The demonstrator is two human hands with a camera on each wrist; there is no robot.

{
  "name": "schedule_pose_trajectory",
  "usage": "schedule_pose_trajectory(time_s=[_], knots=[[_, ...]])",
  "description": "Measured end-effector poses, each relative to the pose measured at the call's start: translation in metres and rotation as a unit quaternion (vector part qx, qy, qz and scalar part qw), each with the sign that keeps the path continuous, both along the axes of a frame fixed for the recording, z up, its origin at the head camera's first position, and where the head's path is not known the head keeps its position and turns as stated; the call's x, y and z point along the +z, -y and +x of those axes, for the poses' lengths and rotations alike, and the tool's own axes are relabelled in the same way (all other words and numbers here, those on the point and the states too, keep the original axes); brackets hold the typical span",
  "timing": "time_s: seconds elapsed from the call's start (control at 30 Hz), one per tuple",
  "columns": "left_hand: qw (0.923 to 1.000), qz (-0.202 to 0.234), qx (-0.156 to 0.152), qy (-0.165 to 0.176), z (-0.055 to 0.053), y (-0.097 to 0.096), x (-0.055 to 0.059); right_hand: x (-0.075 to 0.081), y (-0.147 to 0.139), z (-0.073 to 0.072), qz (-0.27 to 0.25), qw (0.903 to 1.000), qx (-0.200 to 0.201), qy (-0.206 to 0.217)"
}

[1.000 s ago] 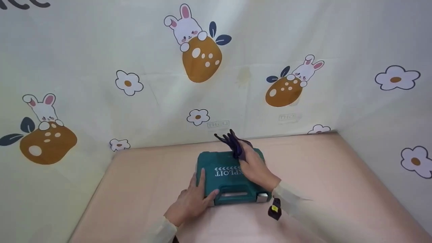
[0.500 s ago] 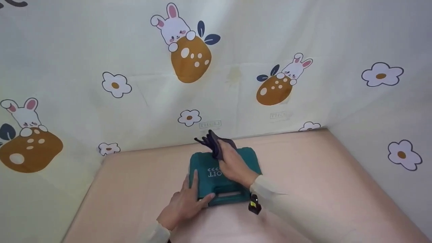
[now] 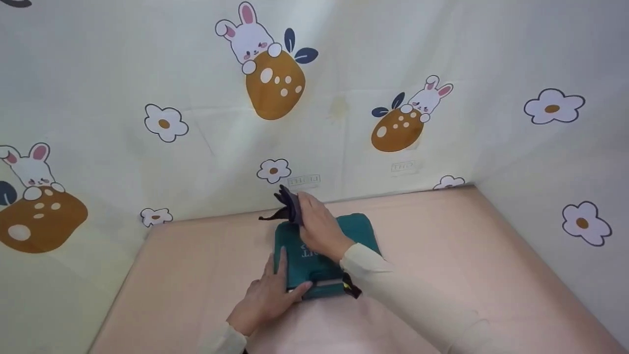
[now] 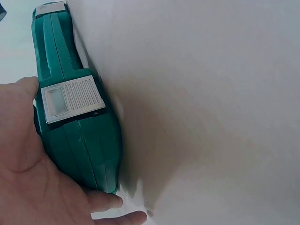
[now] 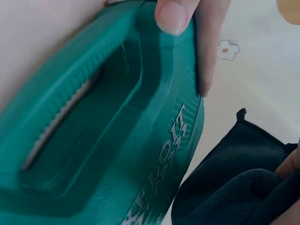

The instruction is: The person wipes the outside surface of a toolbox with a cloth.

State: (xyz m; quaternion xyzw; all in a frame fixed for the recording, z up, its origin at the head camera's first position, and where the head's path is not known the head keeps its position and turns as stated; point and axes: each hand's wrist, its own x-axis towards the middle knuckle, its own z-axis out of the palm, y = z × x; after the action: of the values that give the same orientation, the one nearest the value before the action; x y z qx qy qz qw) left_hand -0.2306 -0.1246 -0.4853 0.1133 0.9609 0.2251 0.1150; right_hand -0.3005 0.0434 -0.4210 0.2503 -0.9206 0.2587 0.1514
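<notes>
A teal plastic tool case (image 3: 356,228) with a carrying handle and white lettering lies flat on the table. My left hand (image 3: 269,295) rests on its front left corner, fingers straight and spread, the thumb near the handle. In the left wrist view a silver latch (image 4: 72,98) shows beside that palm (image 4: 23,159). My right hand (image 3: 322,231) grips a dark cloth (image 3: 294,211) over the case's far left part, and the cloth's loose corners stick out past the far edge. That arm hides part of the lettering and the right front of the case.
The table (image 3: 432,231) has a pale pink cover. Behind it and at both sides hangs a pale sheet (image 3: 334,59) printed with rabbits and flowers. A small black device with a yellow mark (image 3: 351,286) hangs at my right wrist.
My right hand has moved left across the case with the cloth, from its far right part to its far left. The left hand stays at the same corner. The head view has shifted slightly.
</notes>
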Motion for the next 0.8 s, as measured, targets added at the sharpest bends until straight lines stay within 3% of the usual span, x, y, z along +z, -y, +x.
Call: schedule_pose_trajectory(time_s=[0.17, 0.27, 0.37, 0.47, 0.8], knots=[[0.9999, 0.011, -0.004, 0.005, 0.000, 0.001, 0.000, -0.002, 0.011, -0.008, 0.109, 0.9931, 0.042, 0.009], [0.9998, 0.016, -0.009, 0.006, 0.001, 0.002, 0.000, -0.006, 0.014, -0.009, 0.196, 0.9755, 0.073, 0.069], [0.9998, 0.016, -0.006, 0.012, 0.002, 0.002, 0.001, -0.014, 0.015, -0.008, 0.263, 0.9525, 0.073, 0.136], [0.9999, 0.014, -0.005, 0.008, 0.002, 0.001, 0.002, -0.019, 0.014, -0.007, 0.287, 0.9433, 0.061, 0.156], [0.9998, 0.011, -0.016, 0.007, 0.001, 0.003, 0.002, -0.019, 0.009, -0.009, 0.308, 0.9401, 0.065, 0.130]])
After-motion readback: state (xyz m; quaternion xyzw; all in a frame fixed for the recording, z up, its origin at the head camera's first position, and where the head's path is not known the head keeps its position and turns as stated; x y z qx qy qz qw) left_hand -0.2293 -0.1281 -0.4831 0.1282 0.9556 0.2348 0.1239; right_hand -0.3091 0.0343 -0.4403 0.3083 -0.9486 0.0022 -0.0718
